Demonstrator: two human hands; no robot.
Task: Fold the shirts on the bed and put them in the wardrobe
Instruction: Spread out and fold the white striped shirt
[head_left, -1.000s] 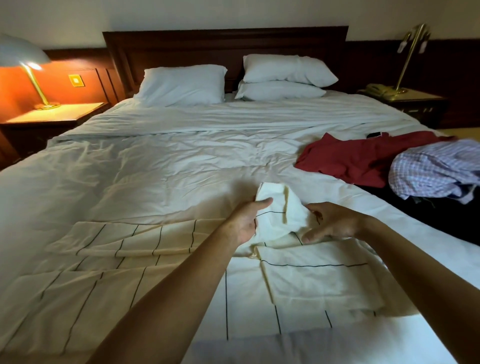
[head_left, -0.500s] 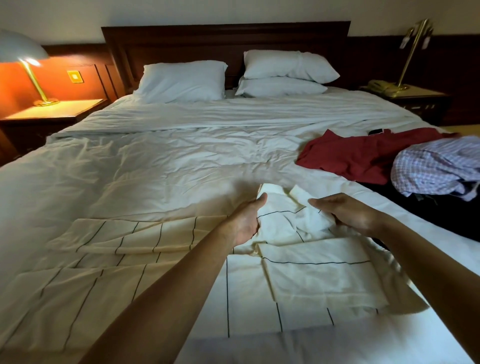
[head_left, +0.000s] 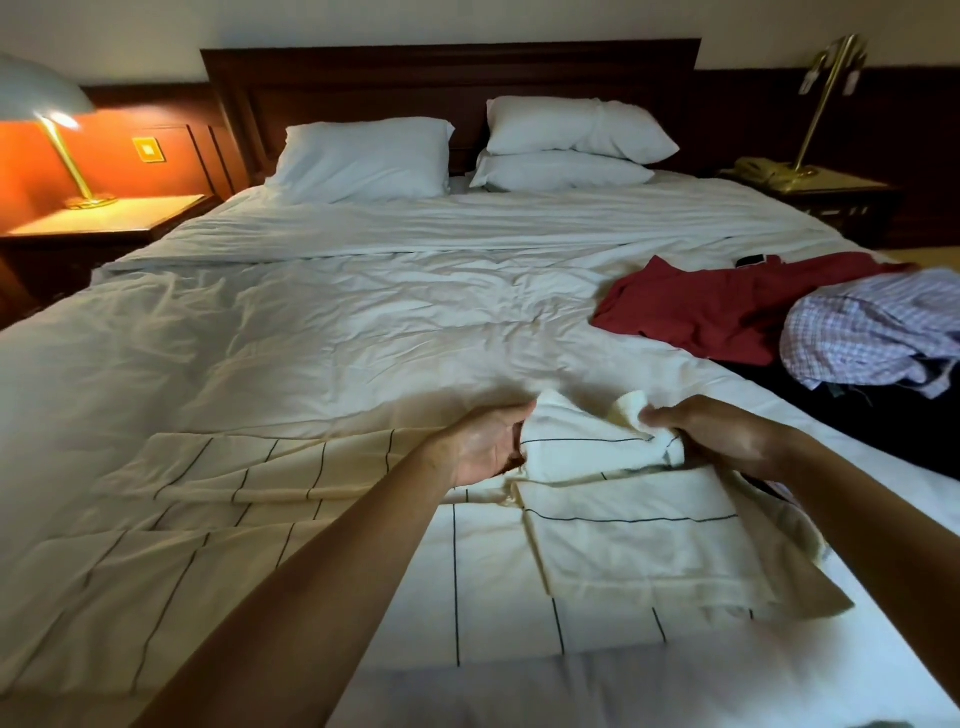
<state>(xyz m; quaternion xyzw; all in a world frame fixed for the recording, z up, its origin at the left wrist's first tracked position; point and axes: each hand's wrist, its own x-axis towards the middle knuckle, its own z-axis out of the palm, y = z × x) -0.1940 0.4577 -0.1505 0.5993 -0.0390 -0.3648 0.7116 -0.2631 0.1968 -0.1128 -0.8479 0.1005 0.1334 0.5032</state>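
wider apart than a second ago, your hands spread the collar (head_left: 582, 444): left hand (head_left: 483, 441) curled round its left edge, right hand (head_left: 727, 436) pinching the right tip. the cream shirt (head_left: 623, 551), at the bed's (head_left: 363, 338) 6 o'clock, looks light and limp; grip seams.

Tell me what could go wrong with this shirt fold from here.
Left hand and right hand grip only the bunched far end of the cream shirt with thin black lines; lifting there could undo the folds already laid.
The crumpled red shirt and lilac checked shirt lie close on the right; a sweep could drag them.
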